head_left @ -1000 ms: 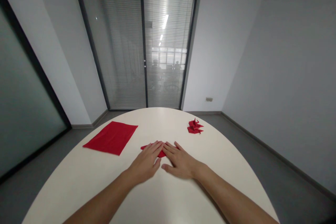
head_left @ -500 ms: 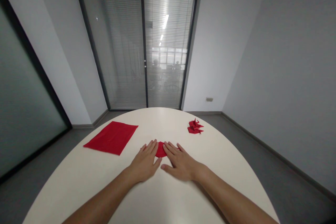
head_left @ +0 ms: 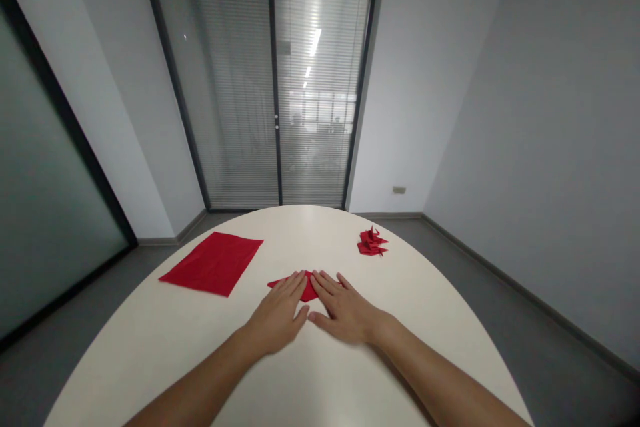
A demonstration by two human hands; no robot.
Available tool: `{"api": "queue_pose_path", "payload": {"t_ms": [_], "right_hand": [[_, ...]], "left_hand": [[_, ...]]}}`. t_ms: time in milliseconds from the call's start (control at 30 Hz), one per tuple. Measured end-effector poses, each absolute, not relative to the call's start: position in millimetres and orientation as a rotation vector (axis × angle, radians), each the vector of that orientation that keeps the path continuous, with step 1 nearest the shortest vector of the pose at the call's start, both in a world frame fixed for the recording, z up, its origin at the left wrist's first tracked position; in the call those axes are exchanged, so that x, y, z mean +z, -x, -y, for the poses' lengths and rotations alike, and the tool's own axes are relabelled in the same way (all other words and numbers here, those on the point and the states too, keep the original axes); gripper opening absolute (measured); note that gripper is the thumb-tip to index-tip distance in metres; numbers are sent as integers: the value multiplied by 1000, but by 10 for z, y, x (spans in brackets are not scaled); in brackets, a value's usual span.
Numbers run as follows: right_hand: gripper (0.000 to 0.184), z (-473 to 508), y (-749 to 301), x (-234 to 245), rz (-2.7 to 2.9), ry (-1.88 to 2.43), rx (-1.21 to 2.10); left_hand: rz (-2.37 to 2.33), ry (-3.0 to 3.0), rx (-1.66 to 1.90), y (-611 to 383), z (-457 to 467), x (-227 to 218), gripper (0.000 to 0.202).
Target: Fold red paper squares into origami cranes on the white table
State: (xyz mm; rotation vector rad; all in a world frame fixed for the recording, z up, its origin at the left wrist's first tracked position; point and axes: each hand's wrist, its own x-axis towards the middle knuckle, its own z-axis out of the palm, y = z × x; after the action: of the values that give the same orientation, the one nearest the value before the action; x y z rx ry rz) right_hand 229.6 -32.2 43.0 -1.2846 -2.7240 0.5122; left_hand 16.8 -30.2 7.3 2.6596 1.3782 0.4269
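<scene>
A folded piece of red paper [head_left: 309, 291] lies flat on the table under my fingers. My left hand [head_left: 280, 310] rests palm down on its left part, fingers stretched out, and a pointed tip of the paper sticks out to the left of them. Over its right part lies my right hand [head_left: 345, 307], also flat with the fingers extended. The thumbs point toward each other just below the paper, a small gap between them. Much of the paper's outline is hidden beneath both hands.
Red square paper [head_left: 213, 263] lies flat at the left of the round white table [head_left: 310, 227]. Several folded red paper cranes [head_left: 372, 242] sit clustered at the far right. Beyond the table stands a glass partition with blinds [head_left: 240, 93].
My left hand has shifted slightly right and nearer to me across the paper, uncovering its left tip. My right hand has barely moved.
</scene>
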Motion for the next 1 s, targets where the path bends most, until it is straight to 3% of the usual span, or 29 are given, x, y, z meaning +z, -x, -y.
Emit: {"api": "queue_pose_path", "payload": {"t_ms": [467,767,1000], "right_hand": [[62,273,-2365,397,2645,1190,472],[34,240,-2324,463,2471,1224,356],[23,218,-2335,434,2383,1309,361]], "left_hand": [[-1394,-2536,775,-188,304,35,40],[-1496,-2443,723,-203,372,229,21],[-1578,-2405,687,-215,357,290,22]]}}
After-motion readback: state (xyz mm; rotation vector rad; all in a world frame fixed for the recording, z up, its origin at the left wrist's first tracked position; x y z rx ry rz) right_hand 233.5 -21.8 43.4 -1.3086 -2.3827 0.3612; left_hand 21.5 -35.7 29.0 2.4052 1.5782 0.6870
